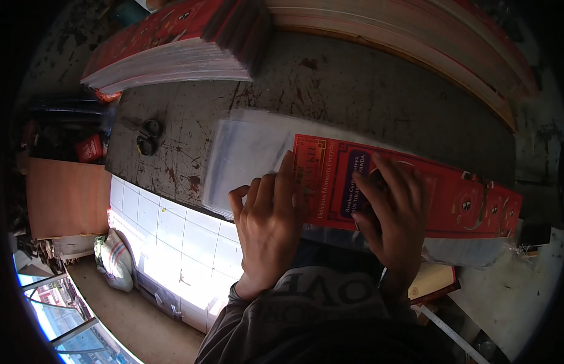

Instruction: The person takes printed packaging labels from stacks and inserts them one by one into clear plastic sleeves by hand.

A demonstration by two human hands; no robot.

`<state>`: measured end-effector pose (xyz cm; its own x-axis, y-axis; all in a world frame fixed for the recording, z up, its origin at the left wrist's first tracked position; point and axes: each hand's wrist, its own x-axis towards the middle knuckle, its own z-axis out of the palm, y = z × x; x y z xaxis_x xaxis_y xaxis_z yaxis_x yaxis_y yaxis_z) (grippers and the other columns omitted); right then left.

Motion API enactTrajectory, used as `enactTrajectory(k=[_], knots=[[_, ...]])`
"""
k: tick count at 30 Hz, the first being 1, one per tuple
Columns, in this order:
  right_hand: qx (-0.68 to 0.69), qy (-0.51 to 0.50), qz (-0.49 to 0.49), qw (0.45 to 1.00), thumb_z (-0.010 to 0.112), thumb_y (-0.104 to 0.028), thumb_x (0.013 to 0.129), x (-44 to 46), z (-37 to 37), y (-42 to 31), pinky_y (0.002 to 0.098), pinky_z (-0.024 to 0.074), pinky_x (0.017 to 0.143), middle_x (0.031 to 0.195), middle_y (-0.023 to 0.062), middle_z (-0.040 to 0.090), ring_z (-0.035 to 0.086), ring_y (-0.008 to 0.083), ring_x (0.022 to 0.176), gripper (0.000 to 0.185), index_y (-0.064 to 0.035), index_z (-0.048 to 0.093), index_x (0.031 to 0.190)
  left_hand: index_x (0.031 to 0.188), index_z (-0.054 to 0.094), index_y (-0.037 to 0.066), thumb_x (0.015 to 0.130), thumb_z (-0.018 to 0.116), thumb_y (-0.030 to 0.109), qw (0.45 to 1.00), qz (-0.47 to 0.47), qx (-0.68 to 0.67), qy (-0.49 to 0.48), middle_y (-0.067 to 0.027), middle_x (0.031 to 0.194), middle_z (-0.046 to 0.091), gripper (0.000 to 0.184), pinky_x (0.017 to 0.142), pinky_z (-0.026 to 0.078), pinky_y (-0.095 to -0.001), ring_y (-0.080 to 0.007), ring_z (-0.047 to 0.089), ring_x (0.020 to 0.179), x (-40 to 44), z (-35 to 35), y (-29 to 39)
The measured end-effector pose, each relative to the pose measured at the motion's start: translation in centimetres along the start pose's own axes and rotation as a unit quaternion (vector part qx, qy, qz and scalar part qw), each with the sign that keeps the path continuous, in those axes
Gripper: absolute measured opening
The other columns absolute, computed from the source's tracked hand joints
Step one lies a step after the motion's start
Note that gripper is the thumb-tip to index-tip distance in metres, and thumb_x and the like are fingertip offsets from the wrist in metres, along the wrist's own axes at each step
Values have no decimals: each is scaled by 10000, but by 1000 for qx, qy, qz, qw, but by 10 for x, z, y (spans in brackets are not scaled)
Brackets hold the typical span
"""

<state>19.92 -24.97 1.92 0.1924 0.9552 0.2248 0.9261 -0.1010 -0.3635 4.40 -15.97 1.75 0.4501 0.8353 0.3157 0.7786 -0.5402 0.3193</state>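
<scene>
A long red printed card (449,203) with a dark blue text panel lies on a stack of clear plastic sleeves (245,158) in front of me. Whether it sits inside the top sleeve I cannot tell. My left hand (267,212) rests at the card's left end, fingers stretched out, with the index finger along its edge. Across the card's middle, my right hand (394,212) lies with its fingers spread and the fingertips touching the printed face near the blue panel. Both palms hide parts of the card and sleeves.
Black-handled scissors (149,136) lie on the scratched dark table (179,109), to the left. A tall pile of red printed packs (166,57) stands at the back left. More stacked red sheets (415,36) line the back right. A white sack (115,261) sits on the floor.
</scene>
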Motion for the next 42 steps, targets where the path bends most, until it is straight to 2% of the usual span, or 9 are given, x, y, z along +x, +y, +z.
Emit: enactTrajectory(k=[12, 15, 18, 21, 24, 30, 32, 38, 42], knots=[[5, -6, 9, 1000, 647, -293, 767, 0, -2, -2, 512, 234, 1073, 1373, 57, 418, 394, 267, 1244, 489, -202, 546, 1237, 1137, 576, 33, 734, 657, 11, 997, -24, -73, 32, -23, 756, 610, 412, 851, 404, -367, -162, 607, 737, -6, 9, 0], [3, -6, 10, 1000, 648, -293, 767, 0, -2, -2, 512, 236, 1073, 1375, 56, 416, 396, 267, 1243, 491, -204, 545, 1239, 1145, 565, 22, 730, 659, 1, 994, -26, -102, 36, -31, 769, 604, 426, 838, 413, -365, -164, 604, 741, -7, 10, 0], [1, -5, 8, 1000, 648, -294, 766, 0, -2, -1, 515, 237, 1073, 1376, 55, 414, 397, 267, 1240, 496, -207, 542, 1243, 1171, 528, -11, 762, 635, 10, 994, 18, -100, 49, -44, 794, 576, 423, 726, 386, -321, -167, 567, 726, -11, 15, -7], [2, -4, 7, 1000, 649, -294, 766, 0, 0, -1, 518, 237, 1072, 1379, 55, 410, 397, 266, 1238, 500, -207, 539, 1245, 1172, 523, -17, 763, 646, 7, 992, 21, -106, 71, -54, 808, 583, 428, 730, 383, -325, -183, 565, 732, -15, 15, -9], [4, -4, 6, 1000, 649, -290, 765, 0, 0, -1, 521, 237, 1070, 1380, 57, 407, 397, 266, 1235, 500, -203, 538, 1245, 1200, 504, 7, 738, 678, -14, 993, 21, -86, 78, -62, 817, 603, 494, 815, 413, -383, -203, 580, 792, -20, 12, -10], [0, -8, -1, 1000, 653, -282, 756, 0, -1, 0, 522, 241, 1065, 1381, 64, 405, 401, 271, 1229, 511, -196, 538, 1246, 1229, 489, 32, 712, 723, 32, 995, 37, -64, 66, -59, 962, 652, 567, 883, 344, -400, -195, 584, 849, -37, 11, -8], [1, -10, -3, 1000, 654, -280, 753, 1, -1, 0, 521, 242, 1064, 1382, 66, 404, 402, 273, 1227, 514, -195, 539, 1246, 1258, 508, 44, 748, 709, 111, 995, 69, -27, 59, -20, 1019, 636, 553, 879, 309, -386, -124, 575, 844, -43, 12, -7], [4, -10, 1, 1000, 645, -279, 751, 2, -2, -1, 514, 245, 1059, 1377, 70, 414, 407, 275, 1225, 505, -191, 548, 1239, 1234, 555, 107, 778, 652, 179, 991, 112, 78, 9, 19, 1241, 573, 472, 873, 313, -364, -113, 542, 978, -51, 7, -2], [-1, -11, -2, 1000, 644, -289, 751, 3, -3, -1, 511, 246, 1055, 1374, 67, 420, 410, 276, 1225, 498, -195, 557, 1233, 1199, 587, 122, 777, 622, 185, 988, 116, 104, -7, -1, 1263, 558, 428, 851, 331, -366, -136, 539, 1001, -50, 3, 3]])
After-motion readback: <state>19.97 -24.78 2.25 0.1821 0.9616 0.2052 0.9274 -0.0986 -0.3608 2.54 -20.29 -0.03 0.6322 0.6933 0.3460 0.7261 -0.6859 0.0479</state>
